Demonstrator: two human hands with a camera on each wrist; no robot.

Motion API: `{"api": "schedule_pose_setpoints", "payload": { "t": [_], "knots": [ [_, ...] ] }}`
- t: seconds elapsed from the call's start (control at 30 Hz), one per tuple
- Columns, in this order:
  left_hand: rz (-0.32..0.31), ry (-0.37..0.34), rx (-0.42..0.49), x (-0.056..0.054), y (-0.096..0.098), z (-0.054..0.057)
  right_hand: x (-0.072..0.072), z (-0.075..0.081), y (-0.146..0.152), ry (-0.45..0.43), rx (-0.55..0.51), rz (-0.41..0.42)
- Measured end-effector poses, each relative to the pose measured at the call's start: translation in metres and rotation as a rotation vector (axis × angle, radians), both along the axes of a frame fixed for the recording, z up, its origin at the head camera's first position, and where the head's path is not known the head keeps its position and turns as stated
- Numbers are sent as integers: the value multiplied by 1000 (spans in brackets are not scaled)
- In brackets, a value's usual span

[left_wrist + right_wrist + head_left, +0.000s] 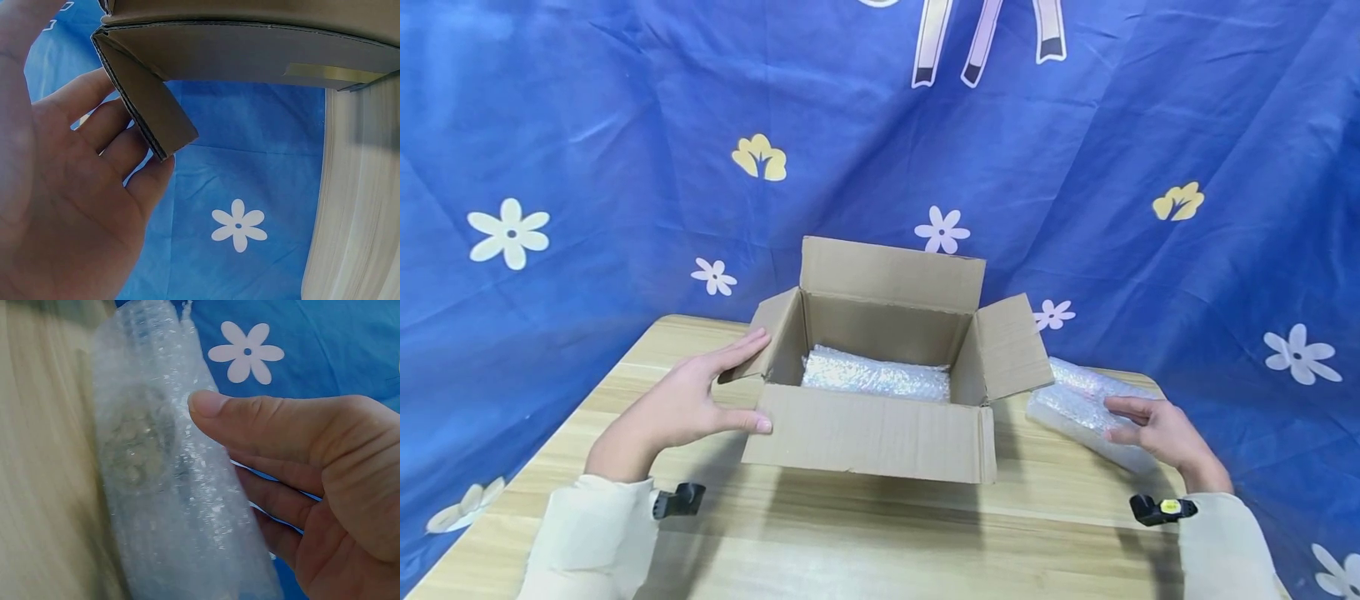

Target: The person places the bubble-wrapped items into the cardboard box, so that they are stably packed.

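A cardboard box stands with its flaps folded out, and a bubble-wrapped bundle lies inside. My left hand holds the box at its left side, with the thumb on the front flap and the fingers along the left flap. Right of the box are two bubble-wrapped packs; the nearer pack lies under my right hand. In the right wrist view, the thumb stretches over this pack, apart from the fingers, whose tips are hidden behind its edge. Something round shows through the wrap.
The second bubble-wrapped pack lies behind the nearer one, by the table's back right edge. The wooden table reaches a blue patterned curtain behind it. The box's right flap sticks out toward the packs.
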State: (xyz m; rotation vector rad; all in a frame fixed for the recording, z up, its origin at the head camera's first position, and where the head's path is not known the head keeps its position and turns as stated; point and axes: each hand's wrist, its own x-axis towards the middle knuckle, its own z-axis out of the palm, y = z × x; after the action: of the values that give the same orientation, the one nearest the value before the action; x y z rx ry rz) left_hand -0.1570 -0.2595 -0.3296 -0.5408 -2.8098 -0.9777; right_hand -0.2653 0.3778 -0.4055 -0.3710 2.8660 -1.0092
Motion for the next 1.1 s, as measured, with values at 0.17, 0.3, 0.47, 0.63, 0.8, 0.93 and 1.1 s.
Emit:
{"api": "schedule_pose_setpoints", "payload": {
  "t": [0.17, 0.3, 0.47, 0.63, 0.8, 0.93, 1.1],
  "knots": [
    [-2, -1, 4, 0, 0, -2, -2, -7, 0, 22, -4, 8],
    [-5, 4, 1, -1, 1, -2, -2, -15, -1, 29, 3, -7],
    [-10, 5, -5, -1, 2, -2, 0, -23, -4, 57, 38, -29],
    [-4, 1, -7, -1, 1, -1, -2, -26, -7, 86, 51, -52],
    [-1, 6, -5, -1, 1, -1, -3, -25, -7, 100, 64, -65],
    [-1, 10, -3, -1, 1, -2, -2, -25, -8, 114, 71, -54],
    [-1, 9, -4, 0, 0, -2, 2, -22, -9, 136, 93, -24]
  ]
}}
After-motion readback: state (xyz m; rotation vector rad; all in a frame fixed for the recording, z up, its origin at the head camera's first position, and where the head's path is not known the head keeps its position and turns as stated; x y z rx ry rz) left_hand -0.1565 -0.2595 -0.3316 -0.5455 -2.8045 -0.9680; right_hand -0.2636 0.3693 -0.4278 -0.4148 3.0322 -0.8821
